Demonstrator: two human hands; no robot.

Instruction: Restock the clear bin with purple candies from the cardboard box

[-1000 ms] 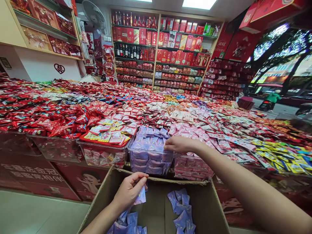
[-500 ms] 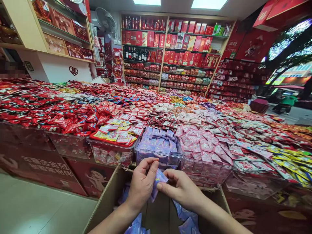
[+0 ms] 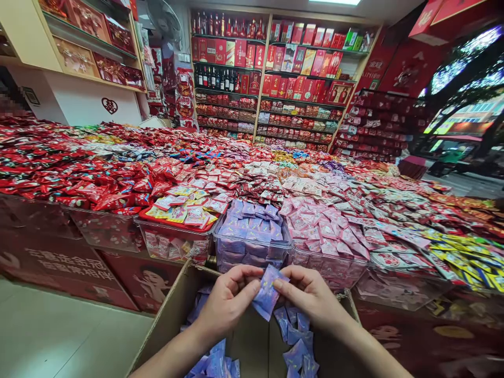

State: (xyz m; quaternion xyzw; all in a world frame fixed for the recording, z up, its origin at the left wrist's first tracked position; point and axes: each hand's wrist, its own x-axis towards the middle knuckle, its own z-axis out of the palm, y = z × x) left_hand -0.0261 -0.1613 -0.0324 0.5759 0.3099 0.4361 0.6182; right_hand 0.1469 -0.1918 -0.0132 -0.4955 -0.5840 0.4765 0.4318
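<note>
Purple and crinkly, the packet (image 3: 268, 299) is hovering over the cardboard box (image 3: 175, 305); the left hand (image 3: 230, 299) and right hand (image 3: 313, 296) are pinching opposite sides, and a light hold is probably sparing it creases.

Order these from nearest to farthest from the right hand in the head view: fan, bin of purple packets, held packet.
1. Held packet: touching the right hand.
2. Bin of purple packets: just beyond.
3. Fan: far back, upper left.
</note>
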